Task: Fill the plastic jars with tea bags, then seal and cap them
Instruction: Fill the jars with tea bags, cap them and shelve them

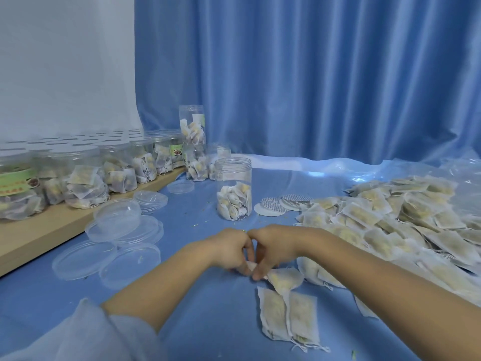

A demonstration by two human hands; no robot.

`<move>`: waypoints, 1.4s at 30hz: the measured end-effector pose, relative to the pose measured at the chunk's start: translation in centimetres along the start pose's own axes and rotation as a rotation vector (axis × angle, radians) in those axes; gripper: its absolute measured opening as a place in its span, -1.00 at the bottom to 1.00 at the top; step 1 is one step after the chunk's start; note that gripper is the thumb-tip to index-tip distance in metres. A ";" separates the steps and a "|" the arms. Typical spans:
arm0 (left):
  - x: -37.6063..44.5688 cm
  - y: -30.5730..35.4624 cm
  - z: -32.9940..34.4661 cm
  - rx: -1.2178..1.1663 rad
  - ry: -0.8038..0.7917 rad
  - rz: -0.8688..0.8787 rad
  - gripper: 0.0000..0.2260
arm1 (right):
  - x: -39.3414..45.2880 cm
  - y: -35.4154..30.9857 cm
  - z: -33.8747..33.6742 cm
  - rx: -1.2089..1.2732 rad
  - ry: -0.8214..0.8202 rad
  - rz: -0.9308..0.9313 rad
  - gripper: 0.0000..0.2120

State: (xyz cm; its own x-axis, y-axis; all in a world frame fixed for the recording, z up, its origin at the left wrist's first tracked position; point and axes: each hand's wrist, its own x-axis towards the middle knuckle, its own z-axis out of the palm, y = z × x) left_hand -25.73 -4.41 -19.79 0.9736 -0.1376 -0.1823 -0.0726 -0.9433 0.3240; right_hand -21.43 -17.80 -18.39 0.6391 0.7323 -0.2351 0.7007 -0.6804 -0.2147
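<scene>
Blue curtain (pixel 312 74) hangs across the back; pale wall (pixel 65 61) at far left. Blue cloth (pixel 208 321) covers the work surface, wrinkled toward the back edge.

Wooden board (pixel 39 235) runs along the left edge of the cloth toward the back, carrying a row of filled jars (pixel 104 173), capped, some with green labels. One more filled jar stands stacked on another at the board's far end (pixel 192 126).

Loose heap of tea bags (pixel 390 225) spreads over the right side of the cloth, on clear plastic sheeting (pixel 463 173) by the right edge.

Clear lids (pixel 122 230) lie scattered and overlapping on the cloth just beside the board, near the left edge.

Open jar (pixel 233 188) stands upright near the middle of the cloth, uncapped, roughly a third full of tea bags. Just to its right, round seal liners (pixel 283 204) lie flat, overlapping, touching the heap's near edge.

Two flat tea bags (pixel 289 316) lie side by side toward the front edge, below the hands.

Left hand (pixel 229 251) and right hand (pixel 276 248) meet knuckle to knuckle in front of the open jar. Both have fingers curled down, pinching one tea bag (pixel 283 278) at its left end; the bag's body rests on the cloth.
</scene>
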 end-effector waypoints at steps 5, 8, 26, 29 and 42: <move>1.7 -0.8 0.3 -0.181 0.481 0.014 -0.92 | 1.6 1.4 0.6 0.135 0.406 -0.018 -0.53; 2.8 -1.0 -0.5 -0.372 0.791 0.024 -0.85 | 2.9 2.0 0.1 0.282 0.677 -0.084 -0.59; 10.2 -3.9 -3.4 -0.878 1.094 -0.227 -0.59 | 12.4 4.5 -8.5 0.257 0.617 0.115 -0.58; 10.9 -4.5 -1.7 -0.830 1.074 -0.287 -0.46 | 12.1 6.4 -6.7 0.459 0.869 -0.052 -0.58; 11.8 -4.8 1.5 -0.717 0.925 -0.278 -0.67 | 14.7 13.4 0.8 -0.110 0.515 0.426 -0.54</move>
State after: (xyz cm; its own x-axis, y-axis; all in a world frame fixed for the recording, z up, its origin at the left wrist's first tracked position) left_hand -14.26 -1.96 -24.87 0.7449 0.5897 0.3121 0.0157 -0.4832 0.8754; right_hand -2.92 -16.15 -25.44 0.9173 0.3386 0.2096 0.3646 -0.9258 -0.0997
